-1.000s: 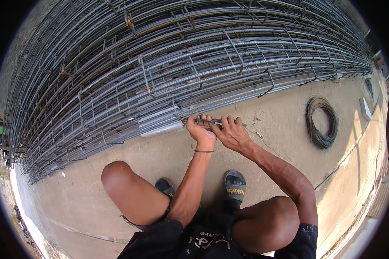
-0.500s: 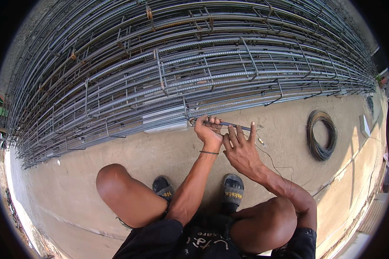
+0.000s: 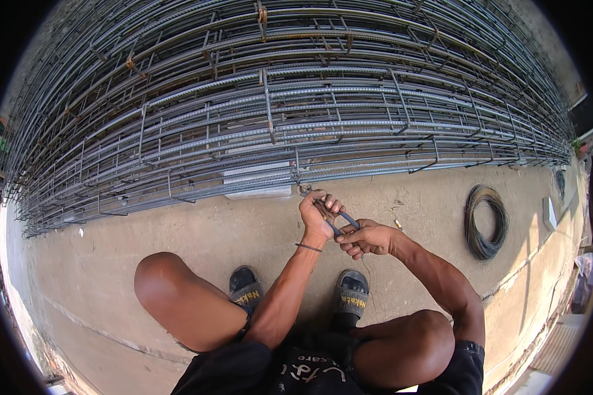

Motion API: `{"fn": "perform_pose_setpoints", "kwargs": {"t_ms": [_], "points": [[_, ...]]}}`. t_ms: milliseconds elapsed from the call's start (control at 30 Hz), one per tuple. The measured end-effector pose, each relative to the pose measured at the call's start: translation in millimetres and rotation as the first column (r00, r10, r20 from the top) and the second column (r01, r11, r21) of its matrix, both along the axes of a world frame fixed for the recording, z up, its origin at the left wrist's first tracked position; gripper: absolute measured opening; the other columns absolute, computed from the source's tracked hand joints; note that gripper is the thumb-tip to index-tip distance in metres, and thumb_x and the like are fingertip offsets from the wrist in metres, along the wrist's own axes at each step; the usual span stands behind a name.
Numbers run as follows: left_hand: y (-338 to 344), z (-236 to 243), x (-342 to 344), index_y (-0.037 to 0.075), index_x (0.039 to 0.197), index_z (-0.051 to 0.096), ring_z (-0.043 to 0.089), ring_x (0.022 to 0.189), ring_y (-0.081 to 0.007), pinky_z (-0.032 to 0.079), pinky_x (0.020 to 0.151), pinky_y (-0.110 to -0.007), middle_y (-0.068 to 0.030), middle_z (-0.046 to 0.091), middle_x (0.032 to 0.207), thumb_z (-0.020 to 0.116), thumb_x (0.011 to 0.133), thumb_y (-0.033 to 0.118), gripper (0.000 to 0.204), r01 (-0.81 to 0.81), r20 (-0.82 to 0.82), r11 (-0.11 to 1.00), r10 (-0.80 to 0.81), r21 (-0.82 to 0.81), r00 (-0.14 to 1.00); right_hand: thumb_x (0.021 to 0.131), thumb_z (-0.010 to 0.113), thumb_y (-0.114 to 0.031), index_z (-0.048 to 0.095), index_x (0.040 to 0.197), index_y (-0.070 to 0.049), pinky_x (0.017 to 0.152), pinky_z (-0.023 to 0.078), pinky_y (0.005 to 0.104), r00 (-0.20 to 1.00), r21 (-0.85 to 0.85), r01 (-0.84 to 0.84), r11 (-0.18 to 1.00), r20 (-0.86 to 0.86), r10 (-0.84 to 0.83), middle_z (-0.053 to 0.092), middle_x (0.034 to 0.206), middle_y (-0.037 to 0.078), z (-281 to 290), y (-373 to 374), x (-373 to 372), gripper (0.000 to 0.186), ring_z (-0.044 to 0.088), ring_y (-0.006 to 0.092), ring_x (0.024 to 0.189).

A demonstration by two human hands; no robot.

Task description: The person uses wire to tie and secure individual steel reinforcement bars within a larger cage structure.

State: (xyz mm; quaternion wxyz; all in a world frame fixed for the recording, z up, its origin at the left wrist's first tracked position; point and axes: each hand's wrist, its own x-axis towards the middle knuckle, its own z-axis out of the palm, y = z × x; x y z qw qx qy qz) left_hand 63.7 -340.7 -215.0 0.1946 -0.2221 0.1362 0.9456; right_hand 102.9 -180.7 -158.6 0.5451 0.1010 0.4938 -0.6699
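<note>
My left hand (image 3: pixel 316 212) is closed around the head end of blue-handled pincers (image 3: pixel 349 220), just in front of the lowest bars of a rebar cage (image 3: pixel 336 123). The two handles stand spread apart, pointing right. With its fingers bent, my right hand (image 3: pixel 370 240) pinches the handle ends. The jaws are mostly hidden by my left hand. Close to that hand, some thin wire (image 3: pixel 304 189) is twisted at the cage's lower corner. A loose thin wire (image 3: pixel 367 271) trails below my right hand.
Stacked rebar cages fill the far side. A coil of dark tie wire (image 3: pixel 471 227) lies on the concrete floor at right, near a white block (image 3: pixel 549 214). Another pale block (image 3: pixel 260 191) sits under the cage. My sandalled feet (image 3: pixel 352 296) are below my hands.
My right hand's fingers were extended along the tool and are now curled around its handle ends. The handles have spread apart. The view has shifted slightly.
</note>
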Motion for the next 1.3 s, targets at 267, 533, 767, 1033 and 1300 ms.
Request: {"fn": "perform_pose_setpoints", "kwargs": {"t_ms": [267,533,767,1033,1300], "points": [[10,5,9,0.009,0.093,0.058,0.062,0.075,-0.0246,0.050,0.077,-0.043,-0.0097,0.063,0.078,0.057,0.082,0.023,0.017,-0.043,-0.113,0.998,0.039,-0.035,0.993,0.085,0.059,-0.011,0.057,0.085,0.007,0.070,0.050,0.0503,0.477,0.657,0.234,0.717,-0.720,0.504,0.060,0.070,0.025,-12,-22,25,0.018,0.061,0.0437,0.069],[34,14,9,0.008,0.087,0.055,0.063,0.069,-0.0212,0.055,0.072,-0.038,-0.0054,0.059,0.076,0.066,0.089,0.023,0.019,-0.057,0.062,0.980,0.070,-0.190,0.996,0.083,0.055,-0.010,0.053,0.106,0.002,0.069,0.051,0.0478,0.256,0.690,0.711,0.137,-0.435,0.863,0.058,0.090,0.016,-14,-39,35,0.026,0.062,0.0330,0.083],[7,8,13,0.014,0.069,0.049,0.049,0.055,-0.0185,0.045,0.062,-0.038,-0.0003,0.046,0.056,0.057,0.094,0.028,0.029,0.095,-0.079,0.995,-0.091,0.044,0.993,0.077,0.080,-0.036,0.054,0.111,0.003,0.073,0.055,0.0417,0.559,0.861,0.186,0.473,-0.489,0.670,0.068,0.092,0.018,51,-33,27,0.058,0.069,0.0310,0.083],[6,-2,19,0.015,0.070,0.048,0.049,0.056,-0.0161,0.045,0.064,-0.036,0.0006,0.046,0.057,0.053,0.094,0.029,0.029,0.176,-0.116,0.978,-0.163,0.109,0.980,0.087,0.066,-0.014,0.053,0.106,0.004,0.059,0.054,0.0316,0.991,0.127,0.094,0.987,-0.112,-0.080,0.063,0.079,0.011,-4,-4,23,0.030,0.062,0.0179,0.065],[10,-13,24,0.010,0.103,0.064,0.065,0.080,-0.0224,0.054,0.086,-0.039,-0.0080,0.065,0.082,0.057,0.091,0.034,0.027,0.012,-0.168,0.987,0.016,0.161,0.986,0.079,0.058,-0.007,0.043,0.109,0.008,0.053,0.051,0.0456,0.558,0.651,0.355,0.671,-0.724,0.407,0.062,0.077,0.022,-19,-39,44,0.036,0.065,0.0306,0.063]]}}
